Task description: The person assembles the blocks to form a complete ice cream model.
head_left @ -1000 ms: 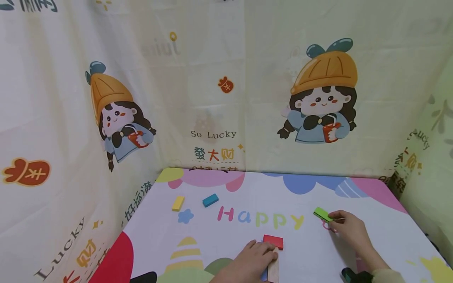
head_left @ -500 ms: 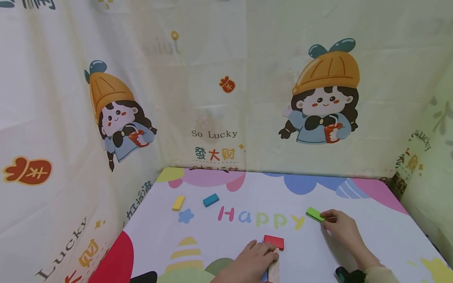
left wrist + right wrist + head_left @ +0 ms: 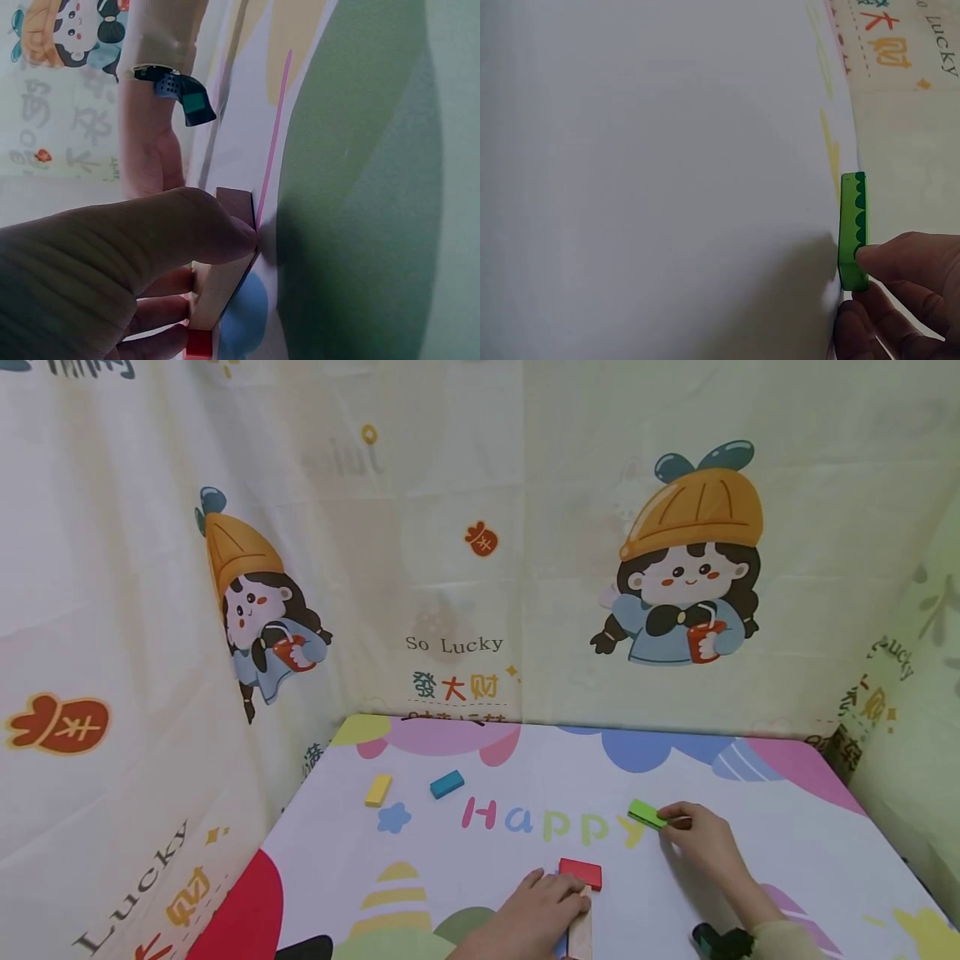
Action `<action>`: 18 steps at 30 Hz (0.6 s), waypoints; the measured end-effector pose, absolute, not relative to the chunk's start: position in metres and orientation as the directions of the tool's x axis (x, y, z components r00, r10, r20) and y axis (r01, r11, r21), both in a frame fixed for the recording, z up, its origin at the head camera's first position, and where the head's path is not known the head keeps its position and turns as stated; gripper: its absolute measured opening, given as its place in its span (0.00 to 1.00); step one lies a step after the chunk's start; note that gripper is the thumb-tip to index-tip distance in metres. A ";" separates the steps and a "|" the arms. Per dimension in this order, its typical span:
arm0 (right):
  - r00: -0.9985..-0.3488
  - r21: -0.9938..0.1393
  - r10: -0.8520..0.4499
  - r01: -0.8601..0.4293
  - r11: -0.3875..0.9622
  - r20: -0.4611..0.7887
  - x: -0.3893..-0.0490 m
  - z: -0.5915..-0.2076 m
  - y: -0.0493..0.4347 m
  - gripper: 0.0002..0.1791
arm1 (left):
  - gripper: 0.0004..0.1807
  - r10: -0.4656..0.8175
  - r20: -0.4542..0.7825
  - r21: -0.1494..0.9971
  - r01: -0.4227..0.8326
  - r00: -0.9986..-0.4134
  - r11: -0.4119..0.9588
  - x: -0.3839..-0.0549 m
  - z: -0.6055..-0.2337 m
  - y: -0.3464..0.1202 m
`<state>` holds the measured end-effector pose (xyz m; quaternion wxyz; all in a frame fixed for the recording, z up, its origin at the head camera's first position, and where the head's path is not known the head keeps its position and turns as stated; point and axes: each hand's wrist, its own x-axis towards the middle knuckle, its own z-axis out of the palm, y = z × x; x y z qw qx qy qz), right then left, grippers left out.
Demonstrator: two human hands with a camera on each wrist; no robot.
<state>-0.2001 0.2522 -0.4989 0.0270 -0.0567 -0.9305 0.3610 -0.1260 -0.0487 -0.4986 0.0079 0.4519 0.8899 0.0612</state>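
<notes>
My right hand (image 3: 705,839) pinches a green block (image 3: 645,814) by one end, thumb on one side and fingers on the other. In the right wrist view the green block (image 3: 853,232) shows a dark green scalloped pattern; a shadow lies on the tabletop below. My left hand (image 3: 528,914) holds a plain wooden block (image 3: 580,927) near the front of the table, its thumb (image 3: 217,232) on one side and fingers on the other. A red block (image 3: 581,873) lies across the far end of the wooden block, close to my left fingertips.
A yellow block (image 3: 378,791) and a blue block (image 3: 447,784) lie farther back on the left of the printed tabletop (image 3: 495,852). Patterned cloth (image 3: 570,610) hangs behind and at both sides. A black object (image 3: 305,948) shows at the bottom left.
My right hand has moved left with the green block, which now covers part of the printed "y". The left hand stays on the wooden block. The yellow, blue and red blocks have not moved.
</notes>
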 end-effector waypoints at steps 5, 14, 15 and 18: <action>-0.993 -0.679 0.115 0.074 0.730 0.015 -0.200 -0.499 0.247 0.13 | 0.34 0.806 0.045 0.110 0.805 -0.590 0.583 -0.127 -0.500 -0.049; -0.996 -0.649 0.076 0.024 0.760 0.053 -0.198 -0.500 0.235 0.12 | 0.34 0.810 0.037 0.104 0.809 -0.585 0.579 -0.128 -0.501 -0.050; -0.996 -0.659 0.068 0.015 0.752 0.056 -0.198 -0.501 0.233 0.12 | 0.34 0.810 0.033 0.102 0.808 -0.585 0.580 -0.128 -0.501 -0.050; -0.997 -0.678 0.054 -0.004 0.735 0.063 -0.200 -0.502 0.226 0.11 | 0.35 0.805 0.015 0.103 0.802 -0.593 0.589 -0.128 -0.499 -0.049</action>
